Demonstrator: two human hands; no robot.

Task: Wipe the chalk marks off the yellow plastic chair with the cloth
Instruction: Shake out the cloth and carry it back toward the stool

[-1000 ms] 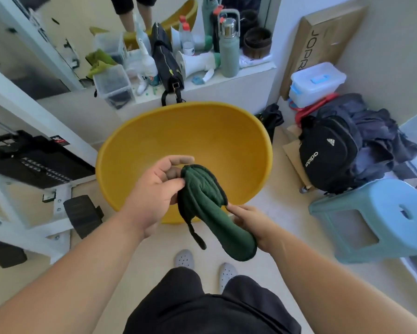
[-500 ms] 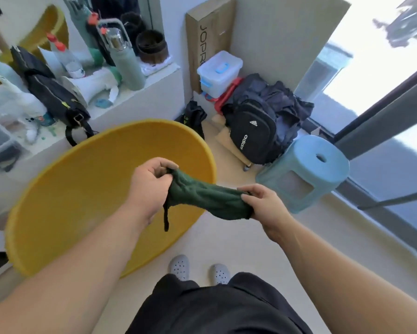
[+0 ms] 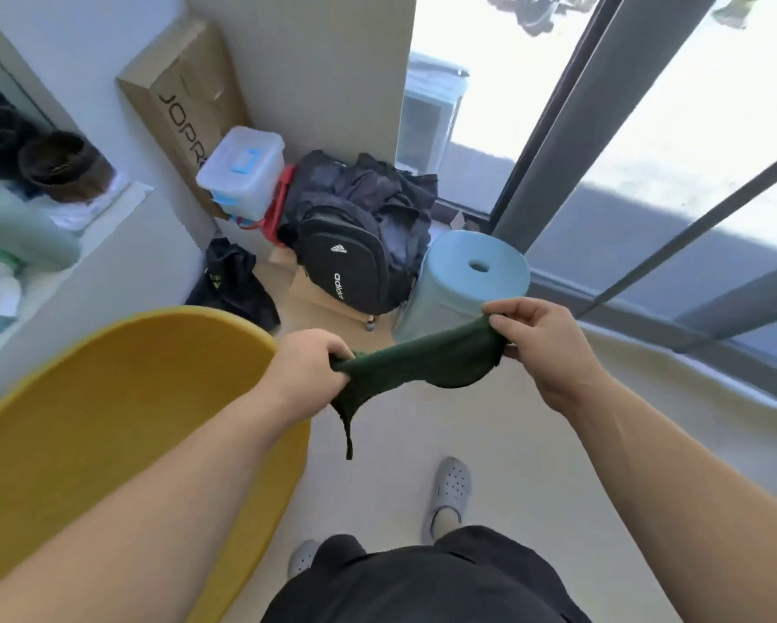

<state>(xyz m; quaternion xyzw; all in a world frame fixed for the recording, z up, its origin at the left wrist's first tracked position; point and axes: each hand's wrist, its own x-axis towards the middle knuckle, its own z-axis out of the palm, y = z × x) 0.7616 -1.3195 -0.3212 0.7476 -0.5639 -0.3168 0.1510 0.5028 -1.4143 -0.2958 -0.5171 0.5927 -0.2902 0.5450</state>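
Note:
A dark green cloth [image 3: 422, 361] is stretched between my two hands at chest height, a thin strap dangling from its left end. My left hand [image 3: 308, 370] grips the left end, and my right hand [image 3: 535, 344] pinches the right end a little higher. The yellow plastic chair [image 3: 108, 420], a big round shell, fills the lower left; my left forearm crosses over its right rim. The cloth hangs over the floor to the right of the chair and does not touch it. No chalk marks show on the visible yellow surface.
A light blue plastic stool [image 3: 467, 281] stands just beyond the cloth. A black backpack [image 3: 355, 267] and dark clothes sit behind it, with a clear lidded box [image 3: 243, 173] and a cardboard carton [image 3: 184, 105]. A cluttered ledge [image 3: 40, 245] runs at left; a glass door [image 3: 647, 173] at right.
The view has swung right, so the chair slid to the lower left. My hands have pulled apart and stretched the cloth out; the right hand rose toward the blue stool.

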